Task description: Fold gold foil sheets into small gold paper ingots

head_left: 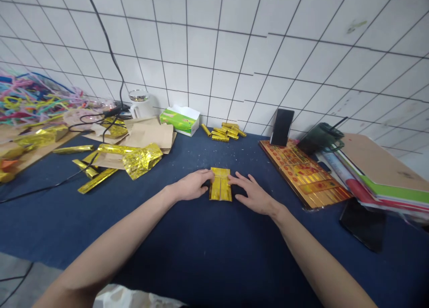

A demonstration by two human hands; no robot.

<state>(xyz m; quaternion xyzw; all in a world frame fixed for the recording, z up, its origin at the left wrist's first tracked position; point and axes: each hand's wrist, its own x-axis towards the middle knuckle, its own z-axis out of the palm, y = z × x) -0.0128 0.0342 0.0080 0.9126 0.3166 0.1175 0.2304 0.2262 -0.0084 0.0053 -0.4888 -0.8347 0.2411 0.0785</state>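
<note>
A small sheet of gold foil paper (pixel 220 185), creased and folded toward its middle, lies flat on the dark blue tablecloth (pixel 201 245) in front of me. My left hand (pixel 192 184) touches its left edge with the fingertips, fingers stretched out. At the right edge, my right hand (pixel 253 193) rests with its fingers spread, the fingertips at the foil. Neither hand grips anything. Beyond the sheet, against the wall, sits a pile of several rolled gold foil tubes (pixel 226 132).
To the left lie crumpled gold foil (pixel 142 160), brown paper (pixel 150 135), a green tissue pack (pixel 181 119), a white mug (pixel 140 105) and a black cable (pixel 50 186). On the right are a phone (pixel 282 127), a patterned gold pack (pixel 301 172), a dark cup (pixel 320 138) and stacked folders (pixel 385 165).
</note>
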